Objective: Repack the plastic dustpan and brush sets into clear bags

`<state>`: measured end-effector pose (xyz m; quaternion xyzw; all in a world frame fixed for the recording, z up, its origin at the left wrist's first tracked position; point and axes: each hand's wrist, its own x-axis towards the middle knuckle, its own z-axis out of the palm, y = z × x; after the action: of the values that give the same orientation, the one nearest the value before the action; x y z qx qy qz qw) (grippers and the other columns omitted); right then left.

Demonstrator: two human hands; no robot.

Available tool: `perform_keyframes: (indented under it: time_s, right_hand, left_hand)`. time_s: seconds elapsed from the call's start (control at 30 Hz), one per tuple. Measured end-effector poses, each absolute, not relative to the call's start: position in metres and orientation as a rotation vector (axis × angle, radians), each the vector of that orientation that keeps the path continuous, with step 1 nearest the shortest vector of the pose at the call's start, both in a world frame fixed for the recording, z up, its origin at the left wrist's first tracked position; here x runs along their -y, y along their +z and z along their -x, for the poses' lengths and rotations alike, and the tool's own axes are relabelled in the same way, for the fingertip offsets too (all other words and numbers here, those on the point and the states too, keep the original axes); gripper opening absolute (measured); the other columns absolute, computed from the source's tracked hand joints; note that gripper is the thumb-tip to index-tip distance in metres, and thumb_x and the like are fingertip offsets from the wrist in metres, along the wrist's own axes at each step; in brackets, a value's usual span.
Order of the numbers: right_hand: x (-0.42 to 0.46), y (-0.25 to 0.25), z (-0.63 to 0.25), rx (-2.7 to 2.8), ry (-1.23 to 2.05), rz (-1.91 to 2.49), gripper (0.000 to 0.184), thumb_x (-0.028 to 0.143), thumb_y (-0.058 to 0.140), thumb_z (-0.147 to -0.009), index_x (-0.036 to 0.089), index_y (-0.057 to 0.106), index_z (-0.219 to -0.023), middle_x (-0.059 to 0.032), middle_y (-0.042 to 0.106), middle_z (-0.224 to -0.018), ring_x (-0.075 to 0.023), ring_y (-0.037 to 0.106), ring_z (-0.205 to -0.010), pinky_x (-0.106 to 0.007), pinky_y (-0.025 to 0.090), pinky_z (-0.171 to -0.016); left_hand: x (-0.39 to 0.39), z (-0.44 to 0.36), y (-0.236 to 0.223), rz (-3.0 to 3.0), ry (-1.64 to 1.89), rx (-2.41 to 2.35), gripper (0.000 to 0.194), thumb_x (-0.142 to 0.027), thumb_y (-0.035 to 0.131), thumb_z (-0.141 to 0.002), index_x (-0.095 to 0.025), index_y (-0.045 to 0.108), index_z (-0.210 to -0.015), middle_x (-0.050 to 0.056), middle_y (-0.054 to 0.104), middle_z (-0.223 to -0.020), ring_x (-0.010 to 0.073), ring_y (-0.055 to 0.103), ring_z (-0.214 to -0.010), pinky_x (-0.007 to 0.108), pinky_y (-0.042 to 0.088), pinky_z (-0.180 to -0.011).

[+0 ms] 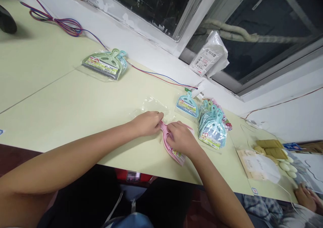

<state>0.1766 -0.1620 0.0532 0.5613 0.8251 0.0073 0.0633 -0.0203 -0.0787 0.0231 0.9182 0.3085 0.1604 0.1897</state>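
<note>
A pink mini dustpan with a printed label lies tilted at the table's front. My left hand is closed in a pinch at the end of its handle. My right hand grips its body from above, fingers curled over the edge and hiding much of the label. Just beyond my left hand lies a crumpled clear plastic bag; whether my fingers also pinch the bag's edge is hidden. To the right are a bagged blue dustpan set and a row of bagged blue and green sets.
Bagged green and blue dustpan sets lie at the back left. Red and blue wires run along the wall. A white package rests on the window sill. At far right, another person's hands are near a paper bag.
</note>
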Motion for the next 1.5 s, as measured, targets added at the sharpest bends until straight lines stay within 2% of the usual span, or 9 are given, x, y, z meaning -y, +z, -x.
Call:
perform_keyframes:
  time_s: [0.37, 0.73, 0.93, 1.23, 1.5]
  right_hand:
    - [0.171, 0.049, -0.179, -2.434, 0.175, -1.690, 0.017, 0.017, 0.053, -0.090, 0.015, 0.065, -0.102, -0.0140, 0.067, -0.105, -0.0304, 0.052, -0.102, -0.040, 0.038, -0.091]
    - [0.165, 0.050, -0.177, -2.460, 0.201, -1.602, 0.017, 0.017, 0.049, -0.095, 0.015, 0.065, -0.101, -0.0139, 0.067, -0.104, -0.0296, 0.051, -0.097, -0.041, 0.037, -0.087]
    - [0.160, 0.050, -0.179, -2.496, 0.164, -1.593, 0.018, 0.016, 0.047, -0.097, 0.015, 0.065, -0.103, -0.0119, 0.066, -0.101, -0.0278, 0.051, -0.097, -0.039, 0.037, -0.085]
    - [0.150, 0.052, -0.183, -2.504, 0.055, -1.617, 0.015, 0.012, 0.048, -0.091, 0.017, 0.061, -0.094, -0.0105, 0.066, -0.097, -0.0262, 0.053, -0.095, -0.037, 0.038, -0.085]
    - [0.150, 0.049, -0.190, -2.503, 0.002, -1.680, 0.015, 0.010, 0.047, -0.089, 0.017, 0.060, -0.093, -0.0107, 0.066, -0.098, -0.0257, 0.055, -0.097, -0.035, 0.040, -0.089]
  left_hand:
    - [0.079, 0.020, 0.024, -2.564, 0.470, -0.908, 0.017, -0.021, 0.048, -0.090, -0.016, 0.060, -0.100, 0.012, 0.069, -0.099, 0.0248, 0.065, -0.085, 0.034, 0.045, -0.068]
    - [0.080, 0.020, 0.025, -2.526, 0.466, -0.839, 0.015, -0.019, 0.048, -0.089, -0.016, 0.059, -0.099, 0.012, 0.069, -0.100, 0.0240, 0.065, -0.085, 0.034, 0.046, -0.070]
    - [0.080, 0.021, 0.025, -2.542, 0.487, -0.831, 0.015, -0.019, 0.047, -0.089, -0.017, 0.059, -0.098, 0.011, 0.067, -0.098, 0.0236, 0.064, -0.084, 0.035, 0.045, -0.069]
    - [0.080, 0.021, 0.025, -2.557, 0.453, -0.814, 0.014, -0.019, 0.048, -0.090, -0.017, 0.059, -0.098, 0.011, 0.067, -0.098, 0.0235, 0.064, -0.083, 0.035, 0.044, -0.068]
    - [0.077, 0.020, 0.020, -2.544, 0.460, -0.807, 0.016, -0.024, 0.050, -0.091, -0.016, 0.059, -0.102, 0.012, 0.067, -0.101, 0.0251, 0.065, -0.088, 0.036, 0.047, -0.074]
